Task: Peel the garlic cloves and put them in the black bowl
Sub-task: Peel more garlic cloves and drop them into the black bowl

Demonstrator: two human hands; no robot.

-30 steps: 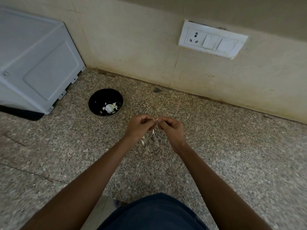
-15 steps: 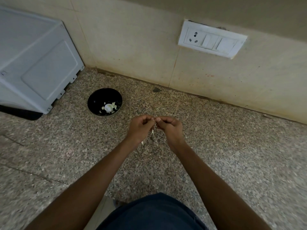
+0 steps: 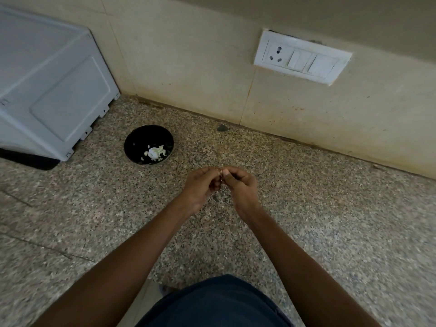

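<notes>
Item: garlic clove (image 3: 221, 177), a small piece almost wholly hidden, pinched between the fingertips of both hands where they meet above the counter. Only a sliver shows in the gap; how much skin remains on it cannot be told.

Left hand (image 3: 200, 186): fingers curled, thumb and forefinger gripping the clove from its side. Right hand (image 3: 240, 185): likewise curled, thumbnail set against the clove at the point of the grip.

Change: a second ago pale flakes of skin hung below the pinch; none shows there now, and the hands sit closer together. Judged, the loose skin has come away and the peeling of this clove is near its end, with the transfer to follow.

Black bowl (image 3: 149, 145): beyond and to the left of the grip, well apart from it, holding a pale lump of garlic and a few scraps.

Granite counter (image 3: 306, 220): beneath the grip.

White appliance (image 3: 52, 95): far left of the grip, past the bowl.

Switch plate (image 3: 302, 60): on the wall beyond and to the right of the grip.
</notes>
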